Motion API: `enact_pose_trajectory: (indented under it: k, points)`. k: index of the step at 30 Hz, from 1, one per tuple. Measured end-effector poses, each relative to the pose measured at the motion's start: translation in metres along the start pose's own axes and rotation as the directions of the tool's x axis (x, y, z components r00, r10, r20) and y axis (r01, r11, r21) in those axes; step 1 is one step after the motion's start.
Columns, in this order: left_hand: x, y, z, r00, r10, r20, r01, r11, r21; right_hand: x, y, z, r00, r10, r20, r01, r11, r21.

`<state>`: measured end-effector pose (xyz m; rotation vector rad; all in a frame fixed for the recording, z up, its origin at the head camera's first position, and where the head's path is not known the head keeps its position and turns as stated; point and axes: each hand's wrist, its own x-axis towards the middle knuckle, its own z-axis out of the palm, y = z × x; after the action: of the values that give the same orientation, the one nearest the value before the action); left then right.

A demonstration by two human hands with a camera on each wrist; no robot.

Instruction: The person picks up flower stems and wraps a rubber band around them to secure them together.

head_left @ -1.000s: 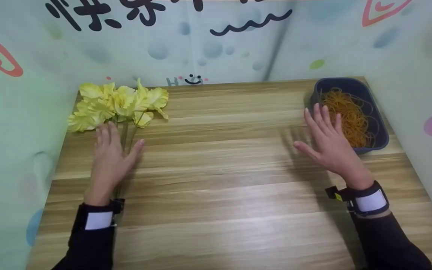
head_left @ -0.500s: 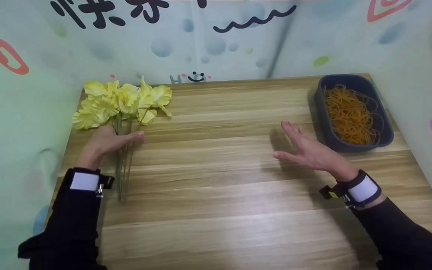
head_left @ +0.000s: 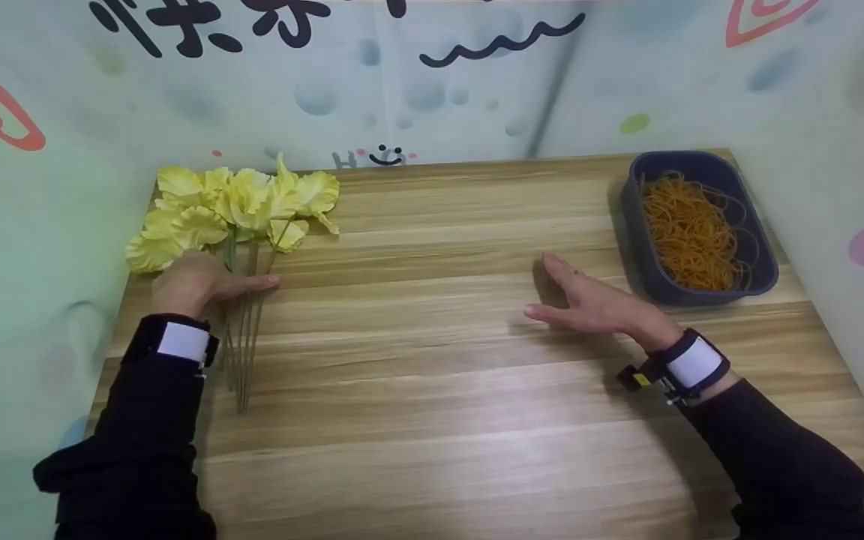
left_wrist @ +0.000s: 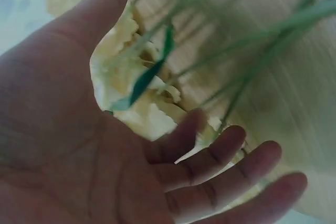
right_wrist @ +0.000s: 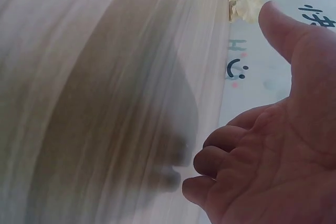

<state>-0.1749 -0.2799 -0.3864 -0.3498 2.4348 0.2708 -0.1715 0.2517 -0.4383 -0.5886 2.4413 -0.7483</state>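
Note:
Several yellow artificial flowers (head_left: 248, 199) lie at the table's back left, their long green stems (head_left: 243, 360) pointing toward the front edge. My left hand (head_left: 190, 285) is at the stems just below the blooms, thumb stretched across above them. In the left wrist view, the stems (left_wrist: 252, 66) pass between the spread thumb and the slightly bent fingers, which do not close round them. My right hand (head_left: 601, 304) hovers over the table right of the middle, thumb apart from its fingers, holding nothing.
A dark blue plastic box (head_left: 642, 240) of tangled orange rubber bands (head_left: 691, 240) stands at the back right, beyond my right hand. Printed cloth walls (head_left: 432, 120) border the wooden table (head_left: 417, 337) at the back and both sides.
My left hand has turned from lying above the stems to reaching in from their left side, thumb across. My right hand has moved left and nearer, away from the box.

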Motion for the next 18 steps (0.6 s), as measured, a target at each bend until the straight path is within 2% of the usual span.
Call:
enact_pose_trajectory:
  k: [4,6,7,10,14,18]
  points:
    - [0.005,-0.001,-0.004,0.991,-0.090,0.098,0.088,0.996,0.021,0.004,-0.001,0.001,1.000,0.009,0.003,-0.009,1.000,-0.008]
    - [0.007,0.000,-0.008,0.982,-0.103,0.161,0.105,0.994,-0.007,0.006,-0.002,0.001,1.000,0.014,0.008,-0.014,1.000,-0.008]
    - [0.009,0.001,-0.009,0.981,-0.096,0.168,0.102,0.994,-0.029,0.006,-0.003,0.001,1.000,0.018,0.010,-0.018,1.000,-0.007]
    - [0.017,0.002,-0.012,0.989,-0.064,0.136,0.076,0.993,-0.088,0.009,-0.006,0.001,0.999,0.029,0.016,-0.029,1.000,-0.008]
    - [0.026,0.006,-0.011,0.998,-0.030,0.046,0.037,0.986,-0.163,0.014,-0.009,0.002,0.999,0.033,0.021,-0.033,0.999,0.005]
    - [0.032,0.015,-0.008,0.998,-0.020,-0.052,0.008,0.976,-0.218,0.019,-0.013,0.003,0.999,0.023,0.023,-0.023,1.000,0.017]
